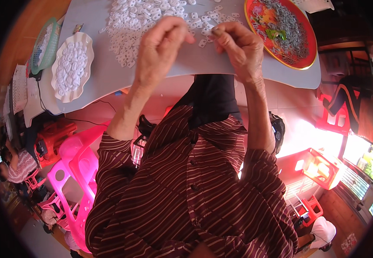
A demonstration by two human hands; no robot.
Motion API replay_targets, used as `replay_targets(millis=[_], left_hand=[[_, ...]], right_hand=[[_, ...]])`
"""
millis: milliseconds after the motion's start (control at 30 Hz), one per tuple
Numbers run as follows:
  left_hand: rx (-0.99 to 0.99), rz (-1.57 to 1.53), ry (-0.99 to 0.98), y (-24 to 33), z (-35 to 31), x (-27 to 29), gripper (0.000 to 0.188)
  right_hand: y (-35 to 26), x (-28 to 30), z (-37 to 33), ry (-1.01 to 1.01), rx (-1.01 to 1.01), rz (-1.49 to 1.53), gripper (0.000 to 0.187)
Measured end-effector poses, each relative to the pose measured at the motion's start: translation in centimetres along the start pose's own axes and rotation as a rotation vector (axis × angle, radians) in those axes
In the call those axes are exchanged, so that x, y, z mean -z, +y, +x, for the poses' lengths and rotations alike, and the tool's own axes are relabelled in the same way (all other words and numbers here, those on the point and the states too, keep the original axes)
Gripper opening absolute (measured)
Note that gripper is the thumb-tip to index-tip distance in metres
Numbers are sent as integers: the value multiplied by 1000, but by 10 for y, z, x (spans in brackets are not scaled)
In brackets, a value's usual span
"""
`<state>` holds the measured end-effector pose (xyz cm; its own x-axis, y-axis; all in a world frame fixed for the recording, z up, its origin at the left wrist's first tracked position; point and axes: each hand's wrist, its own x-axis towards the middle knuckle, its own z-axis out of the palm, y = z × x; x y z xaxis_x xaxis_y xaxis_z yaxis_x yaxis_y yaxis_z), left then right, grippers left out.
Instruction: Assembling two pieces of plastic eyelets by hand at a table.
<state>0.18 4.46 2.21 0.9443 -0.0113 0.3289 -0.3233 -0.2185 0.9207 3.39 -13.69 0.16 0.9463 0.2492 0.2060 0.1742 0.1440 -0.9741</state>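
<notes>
Your left hand (164, 43) is above the grey table (109, 77), fingers curled inward, thumb pointing right; whether anything sits inside the curl, you cannot tell from this view; your right hand (241, 45) is level with it, just apart, thumb and forefinger brought together at the tips; whether a small part is pinched there, cannot tell.

Loose white pieces (135, 21), small and rounded with holes, lie in a broad heap on the far side of the table, behind and left of your hands; a thinner scatter runs right, behind the fingertips.

Far right, a red tray (309, 56) with a gold rim and a colourful printed pattern; a heap of thin grey bits (291, 30) covers much of the print; any lettering in it cannot be made out.

Left, a white wavy-edged dish (90, 53) holds more white pieces of rounded shape; a green basket (55, 45) stands beyond it, further left; a pink plastic chair (89, 167) is nearer, below the table's left side.
</notes>
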Motion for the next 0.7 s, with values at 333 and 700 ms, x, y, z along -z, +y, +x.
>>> replay_targets(millis=[333, 700], left_hand=[[-348, 696, 3, -19, 36, 34, 17], [-410, 957, -256, -26, 54, 28, 32]], right_hand=[[-2, 0, 2, 89, -12, 88, 9], [-3, 1, 1, 40, -36, 27, 8]])
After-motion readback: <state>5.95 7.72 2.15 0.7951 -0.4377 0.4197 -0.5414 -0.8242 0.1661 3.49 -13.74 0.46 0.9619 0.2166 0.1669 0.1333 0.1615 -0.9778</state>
